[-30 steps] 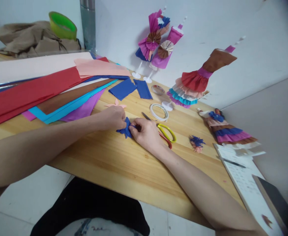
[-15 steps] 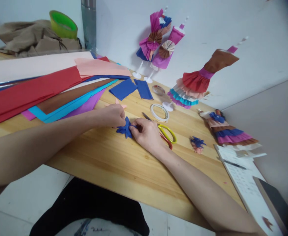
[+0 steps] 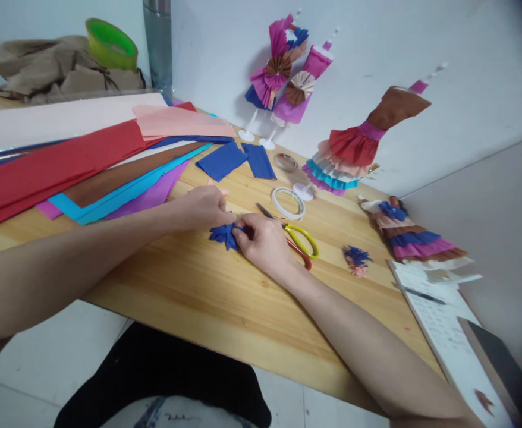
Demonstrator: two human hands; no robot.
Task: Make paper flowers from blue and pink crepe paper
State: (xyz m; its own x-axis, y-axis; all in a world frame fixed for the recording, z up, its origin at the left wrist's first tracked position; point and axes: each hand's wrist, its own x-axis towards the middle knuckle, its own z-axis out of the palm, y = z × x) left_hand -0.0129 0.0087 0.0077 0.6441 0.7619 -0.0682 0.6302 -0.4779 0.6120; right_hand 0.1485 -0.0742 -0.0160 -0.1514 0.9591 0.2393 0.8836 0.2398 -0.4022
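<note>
A blue paper flower [image 3: 225, 235] with pointed petals lies low over the wooden table [image 3: 189, 297], between my two hands. My right hand [image 3: 263, 241] pinches its right side between thumb and fingers. Curled closed, my left hand [image 3: 207, 208] touches the flower's upper edge; what its fingertips hold is hidden. A pink paper piece [image 3: 217, 186] lies partly hidden behind my left hand. Just beyond my right hand are scissors [image 3: 303, 241] with yellow and red handles, partly covered by that hand.
Coloured paper sheets [image 3: 96, 154] spread over the left. Blue rectangles [image 3: 222, 161], tape rolls [image 3: 288, 203] and paper-dressed stands [image 3: 345, 154] are behind. Blue and pink scraps [image 3: 357, 260], a paper dress [image 3: 417, 238] and a notebook [image 3: 434, 309] lie right.
My left hand has shifted slightly right, towards my right hand. The flower's upper petals now sit lower and look more bunched. The whole view has moved a little.
</note>
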